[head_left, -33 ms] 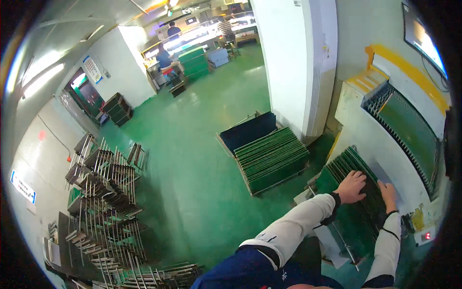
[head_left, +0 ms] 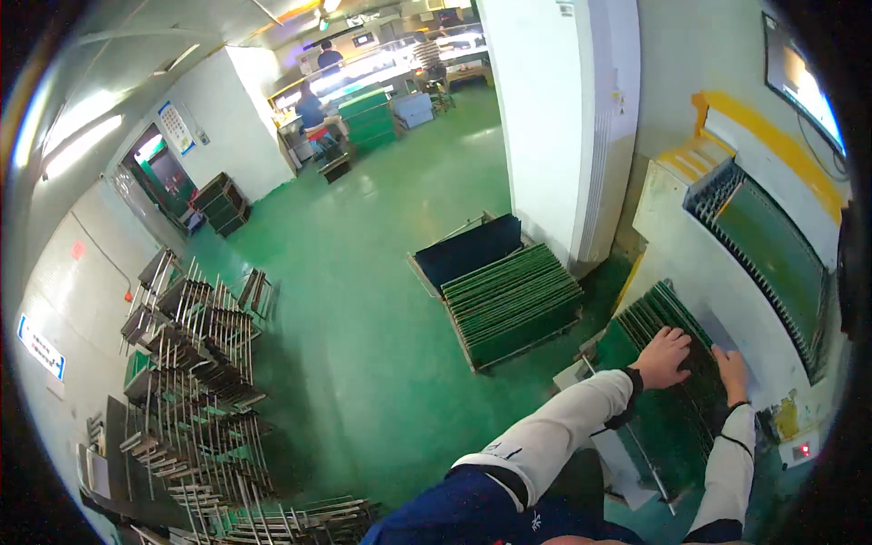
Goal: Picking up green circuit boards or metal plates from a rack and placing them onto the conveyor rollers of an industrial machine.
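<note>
A row of thin green boards stands on edge in a rack at the lower right. My left hand lies across their top edges, its fingers bent over and closed on them. Close by on the right, my right hand grips the edge of the boards at the outer side, with its fingertips pointing away from me. How many boards each hand holds is hidden by the hands. A thin metal rod runs along the near left side of the rack.
A white machine with a slotted green bed borders the rack on the right. Left of it, another rack of green boards sits by a white pillar. Metal racks crowd the left wall. People sit at a far bench.
The view has shifted very slightly. Both hands stay on the boards with almost no movement.
</note>
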A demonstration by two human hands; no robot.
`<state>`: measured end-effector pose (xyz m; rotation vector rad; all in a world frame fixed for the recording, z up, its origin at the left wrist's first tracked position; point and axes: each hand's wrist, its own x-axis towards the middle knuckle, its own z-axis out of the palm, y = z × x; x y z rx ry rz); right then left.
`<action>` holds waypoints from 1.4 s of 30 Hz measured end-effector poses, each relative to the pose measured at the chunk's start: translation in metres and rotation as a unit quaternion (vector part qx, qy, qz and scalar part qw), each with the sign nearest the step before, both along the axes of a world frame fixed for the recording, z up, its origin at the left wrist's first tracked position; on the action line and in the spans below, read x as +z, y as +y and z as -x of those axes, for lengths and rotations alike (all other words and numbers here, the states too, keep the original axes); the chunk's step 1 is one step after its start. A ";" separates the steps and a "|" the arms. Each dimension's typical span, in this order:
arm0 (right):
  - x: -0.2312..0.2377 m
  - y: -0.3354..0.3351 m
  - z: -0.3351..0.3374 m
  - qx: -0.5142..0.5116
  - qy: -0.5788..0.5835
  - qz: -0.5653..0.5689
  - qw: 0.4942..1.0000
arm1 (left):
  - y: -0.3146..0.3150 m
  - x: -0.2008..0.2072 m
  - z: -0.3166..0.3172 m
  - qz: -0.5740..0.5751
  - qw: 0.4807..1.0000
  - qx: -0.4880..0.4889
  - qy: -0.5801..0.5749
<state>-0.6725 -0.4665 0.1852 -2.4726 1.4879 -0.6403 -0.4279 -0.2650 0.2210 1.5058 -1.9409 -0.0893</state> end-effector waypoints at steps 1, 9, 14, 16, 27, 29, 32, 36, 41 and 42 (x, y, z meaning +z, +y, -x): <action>-0.005 -0.003 0.016 -0.010 0.005 0.032 0.999 | 0.000 0.013 0.005 -0.044 0.999 -0.025 0.006; 0.005 -0.001 0.001 -0.042 0.030 -0.052 0.997 | -0.001 0.002 0.000 -0.051 0.998 -0.022 0.031; -0.005 0.006 0.011 -0.077 0.057 -0.021 0.995 | -0.003 0.009 -0.001 -0.041 0.998 -0.035 0.036; -0.001 0.010 -0.001 -0.072 0.060 -0.034 0.995 | -0.002 0.006 -0.005 -0.045 0.998 -0.027 0.030; 0.005 0.018 0.003 -0.083 0.069 -0.028 0.994 | -0.001 0.006 -0.003 -0.035 0.999 -0.025 0.032; 0.006 0.014 0.003 -0.082 0.070 -0.041 0.993 | -0.004 0.010 0.000 -0.023 0.999 -0.025 0.028; 0.008 0.014 -0.008 -0.078 0.096 -0.048 0.991 | -0.006 -0.003 -0.003 0.002 1.000 -0.012 0.028; -0.001 0.014 0.002 -0.073 0.059 -0.010 0.996 | -0.004 0.010 -0.001 -0.018 0.999 -0.022 0.021; 0.012 0.013 -0.004 -0.060 0.084 -0.089 0.991 | -0.008 0.007 -0.002 0.000 1.000 -0.006 -0.008; 0.017 0.019 -0.007 -0.061 0.088 -0.087 0.990 | -0.008 0.007 -0.001 0.001 1.000 -0.001 -0.012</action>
